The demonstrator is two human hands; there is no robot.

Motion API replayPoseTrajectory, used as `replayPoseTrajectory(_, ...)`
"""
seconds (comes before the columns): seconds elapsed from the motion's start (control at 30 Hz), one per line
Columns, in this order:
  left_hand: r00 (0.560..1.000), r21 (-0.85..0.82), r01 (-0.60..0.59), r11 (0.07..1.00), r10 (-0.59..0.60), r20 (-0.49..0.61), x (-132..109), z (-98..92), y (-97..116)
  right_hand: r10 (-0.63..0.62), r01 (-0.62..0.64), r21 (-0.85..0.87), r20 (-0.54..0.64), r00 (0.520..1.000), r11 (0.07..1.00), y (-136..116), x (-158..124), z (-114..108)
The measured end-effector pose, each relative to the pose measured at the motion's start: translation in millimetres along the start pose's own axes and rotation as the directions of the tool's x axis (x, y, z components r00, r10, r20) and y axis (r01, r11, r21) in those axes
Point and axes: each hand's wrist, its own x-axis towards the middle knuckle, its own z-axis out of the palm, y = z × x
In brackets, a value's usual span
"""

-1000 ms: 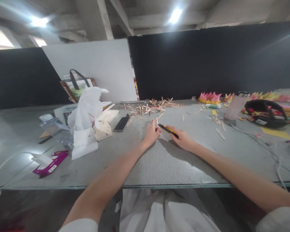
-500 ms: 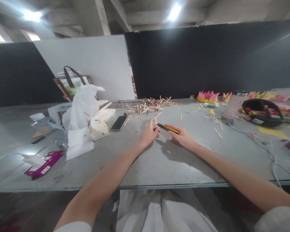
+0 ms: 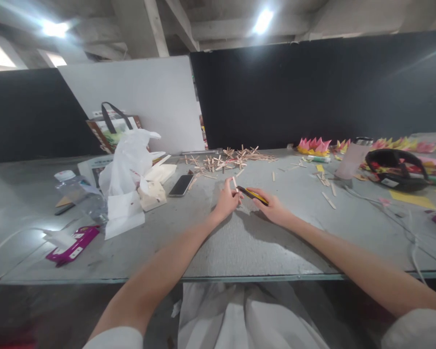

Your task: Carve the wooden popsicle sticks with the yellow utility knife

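Note:
My left hand (image 3: 226, 199) is closed on a small wooden craft stick (image 3: 234, 182), which stands up from between the fingers. In my right hand (image 3: 274, 207) is a yellow and black utility knife (image 3: 253, 195), its front end pointing left and reaching the fingers of my left hand. Whether the blade touches the stick is too small to tell. Just beyond both hands lies a pile of wooden craft sticks (image 3: 236, 159), some joined in crossed shapes. A single loose stick (image 3: 239, 172) lies close to my left fingertips.
Left of the hands are a phone (image 3: 181, 185), a white plastic bag (image 3: 127, 157), a clear bottle (image 3: 76, 191) and a purple power strip (image 3: 73, 245). To the right stand pink paper flowers (image 3: 314, 146), a tumbler (image 3: 353, 160) and black headphones (image 3: 396, 168), with cables nearby.
The view has shifted slightly, so the table's things sit a little further right. Both hands keep their hold on the stick and the knife, with the knife turned slightly.

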Motion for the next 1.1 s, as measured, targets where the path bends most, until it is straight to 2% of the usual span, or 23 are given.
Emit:
replayPoseTrajectory(0.3, 1.0, 0.007, -0.022, 1.0, 0.022, 0.019, 0.6, -1.7, -0.9, -0.027, 0.026, -0.073, -0.011, 1.0, 0.997, -1.5, -1.2, 0.0)
replayPoseTrajectory(0.53, 1.0, -0.001, -0.025, 1.0, 0.025, 0.003, 2.1, 0.0, -4.3, 0.1, -0.109, -0.136, -0.071, 0.992, 0.985, 2.4, -2.5, 0.5)
replayPoseTrajectory(0.9, 1.0, 0.024, -0.015, 1.0, 0.015, 0.003, -0.3, 0.8, -1.8, 0.07, -0.086, -0.164, -0.1, 0.992, 0.983, 2.0, -2.8, 0.3)
replayPoseTrajectory(1.1, 1.0, 0.052, -0.018, 0.998, 0.018, 0.001, -0.7, 0.4, -0.9, 0.087, -0.097, -0.164, -0.065, 0.994, 0.982, 1.0, -2.8, -1.3)
